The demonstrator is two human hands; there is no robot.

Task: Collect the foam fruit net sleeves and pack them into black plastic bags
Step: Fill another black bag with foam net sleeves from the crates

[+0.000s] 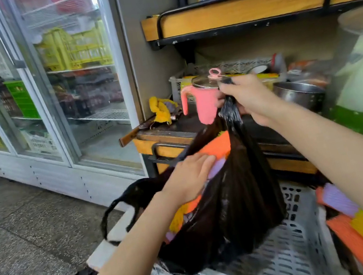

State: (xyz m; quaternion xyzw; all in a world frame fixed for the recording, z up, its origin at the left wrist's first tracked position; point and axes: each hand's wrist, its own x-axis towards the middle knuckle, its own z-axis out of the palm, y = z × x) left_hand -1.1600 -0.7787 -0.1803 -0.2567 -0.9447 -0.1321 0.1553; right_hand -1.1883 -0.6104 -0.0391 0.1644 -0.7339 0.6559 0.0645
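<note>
From the head view we see a glossy, crinkled black plastic bag (242, 199) hanging in a white slotted crate (292, 251). The right hand (249, 98) clenches the bag's bunched handle. The left hand (190, 179), fingers straight, presses orange and purple foam sleeves (216, 147) into its mouth. More ribbed sleeves (362, 234) lie at the crate's right.

Just one camera: I'm wearing it on my head, it's pointing forward and down, hovering close over my left hand (190, 177), right hand (250, 98) and the black bag (242, 199).
</note>
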